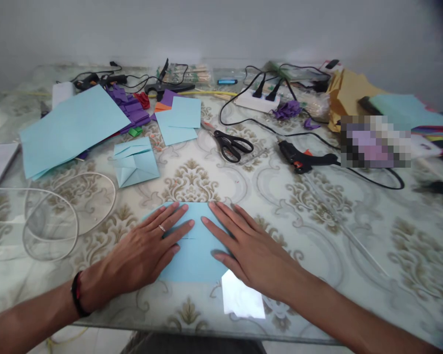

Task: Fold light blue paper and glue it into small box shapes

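A sheet of light blue paper point(195, 260) lies flat near the front edge of the table, with a short crease line visible toward its middle. My left hand point(147, 246), with a ring and a dark wristband, rests on the paper's left side, fingers stretched out. Opposite it, my right hand point(247, 241) lies on the right side with its fingers spread. Both hands cover the side edges of the sheet. Beyond my left hand sits a folded blue paper piece point(137, 162) with creased flaps.
Black-handled scissors point(232, 145) and a black glue gun point(304, 156) with its cord lie further back. Large blue sheets point(74, 130) are stacked at left, above a looped white cable point(77, 216). A white power strip point(257, 101) and purple paper strips point(131, 108) stand near the wall.
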The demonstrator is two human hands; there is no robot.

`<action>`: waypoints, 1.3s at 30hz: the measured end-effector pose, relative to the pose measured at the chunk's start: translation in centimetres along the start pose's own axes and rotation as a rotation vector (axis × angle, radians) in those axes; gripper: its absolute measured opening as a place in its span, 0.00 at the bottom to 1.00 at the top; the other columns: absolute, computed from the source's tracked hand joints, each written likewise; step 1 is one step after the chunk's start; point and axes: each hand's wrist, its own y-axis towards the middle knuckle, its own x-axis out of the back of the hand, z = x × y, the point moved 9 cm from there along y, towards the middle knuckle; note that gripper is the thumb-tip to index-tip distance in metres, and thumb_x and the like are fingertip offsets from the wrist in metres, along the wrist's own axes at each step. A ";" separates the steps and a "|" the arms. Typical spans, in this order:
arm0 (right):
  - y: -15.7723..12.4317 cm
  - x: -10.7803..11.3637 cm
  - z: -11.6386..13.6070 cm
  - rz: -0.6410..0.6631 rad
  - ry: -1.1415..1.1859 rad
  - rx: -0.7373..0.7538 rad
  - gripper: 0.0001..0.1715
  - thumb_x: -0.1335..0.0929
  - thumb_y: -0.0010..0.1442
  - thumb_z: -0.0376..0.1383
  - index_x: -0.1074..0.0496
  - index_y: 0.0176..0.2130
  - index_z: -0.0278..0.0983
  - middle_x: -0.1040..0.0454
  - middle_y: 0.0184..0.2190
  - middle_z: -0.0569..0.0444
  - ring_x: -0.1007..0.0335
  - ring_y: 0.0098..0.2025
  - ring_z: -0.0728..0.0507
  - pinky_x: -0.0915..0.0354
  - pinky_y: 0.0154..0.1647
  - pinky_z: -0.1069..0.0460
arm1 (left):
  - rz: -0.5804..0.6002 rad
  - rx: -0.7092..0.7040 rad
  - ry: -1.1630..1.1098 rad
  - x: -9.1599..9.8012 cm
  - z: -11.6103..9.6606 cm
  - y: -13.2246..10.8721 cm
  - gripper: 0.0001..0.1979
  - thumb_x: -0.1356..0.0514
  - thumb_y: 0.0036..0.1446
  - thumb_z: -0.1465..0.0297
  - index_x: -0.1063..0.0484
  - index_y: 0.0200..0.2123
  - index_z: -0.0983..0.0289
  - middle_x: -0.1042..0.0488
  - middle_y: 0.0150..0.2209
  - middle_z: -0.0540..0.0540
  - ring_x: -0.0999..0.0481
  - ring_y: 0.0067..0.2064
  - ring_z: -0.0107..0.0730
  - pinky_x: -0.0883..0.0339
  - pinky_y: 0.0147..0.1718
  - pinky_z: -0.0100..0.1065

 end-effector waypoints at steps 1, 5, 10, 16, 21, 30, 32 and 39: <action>-0.1 -0.1 -0.1 0.002 0.011 0.003 0.36 0.37 0.75 0.45 0.46 0.75 0.36 0.53 0.77 0.37 0.57 0.78 0.31 0.44 0.73 0.29 | 0.004 -0.002 -0.011 0.0 0.1 -0.1 0.28 0.50 0.74 0.70 0.45 0.74 0.62 0.51 0.77 0.65 0.54 0.78 0.50 0.47 0.73 0.54; -0.3 -0.4 -0.2 0.018 0.004 0.007 0.36 0.39 0.76 0.44 0.47 0.75 0.35 0.55 0.77 0.37 0.60 0.79 0.31 0.46 0.73 0.28 | -0.001 0.031 -0.009 0.2 0.2 -0.2 0.29 0.49 0.75 0.68 0.47 0.75 0.57 0.61 0.79 0.63 0.59 0.78 0.54 0.48 0.72 0.57; -0.7 -0.3 -0.6 0.008 -0.008 -0.002 0.36 0.38 0.75 0.46 0.47 0.75 0.39 0.55 0.78 0.40 0.61 0.79 0.33 0.47 0.74 0.28 | -0.011 0.067 -0.008 0.2 0.2 -0.6 0.29 0.48 0.74 0.71 0.47 0.75 0.55 0.67 0.79 0.62 0.60 0.78 0.56 0.49 0.72 0.60; -1.3 0.0 -0.6 0.006 -0.063 -0.006 0.35 0.39 0.76 0.45 0.47 0.75 0.36 0.52 0.77 0.41 0.59 0.79 0.32 0.46 0.73 0.26 | 0.022 0.104 -0.017 0.9 -0.3 -0.2 0.33 0.44 0.67 0.75 0.41 0.73 0.52 0.64 0.79 0.63 0.57 0.77 0.61 0.45 0.71 0.61; -1.1 0.2 -0.2 0.015 -0.068 -0.008 0.36 0.38 0.75 0.43 0.47 0.75 0.35 0.53 0.77 0.40 0.60 0.79 0.31 0.47 0.72 0.25 | 0.065 0.066 0.000 0.4 -1.6 1.9 0.29 0.42 0.66 0.74 0.37 0.70 0.62 0.52 0.77 0.69 0.53 0.77 0.58 0.45 0.71 0.57; -2.0 0.8 -0.8 0.015 -0.048 -0.039 0.37 0.37 0.74 0.46 0.46 0.74 0.33 0.48 0.76 0.42 0.55 0.78 0.33 0.47 0.74 0.28 | 0.008 -0.010 0.009 -0.7 -1.8 3.1 0.29 0.45 0.73 0.67 0.44 0.74 0.54 0.55 0.78 0.63 0.55 0.77 0.61 0.54 0.72 0.66; -2.8 0.9 -0.9 0.014 -0.073 -0.046 0.37 0.37 0.74 0.45 0.45 0.74 0.33 0.48 0.76 0.43 0.53 0.77 0.34 0.46 0.74 0.28 | 0.003 -0.004 -0.012 -0.5 -1.7 3.0 0.29 0.45 0.72 0.68 0.42 0.73 0.51 0.55 0.78 0.60 0.54 0.77 0.61 0.54 0.72 0.66; -5.0 2.6 -0.5 -0.024 -0.133 -0.107 0.28 0.40 0.75 0.39 0.35 0.69 0.36 0.33 0.70 0.47 0.40 0.72 0.34 0.42 0.71 0.31 | 0.008 0.008 -0.033 -0.4 -1.7 3.1 0.30 0.45 0.72 0.68 0.42 0.74 0.49 0.53 0.78 0.59 0.54 0.77 0.61 0.53 0.71 0.67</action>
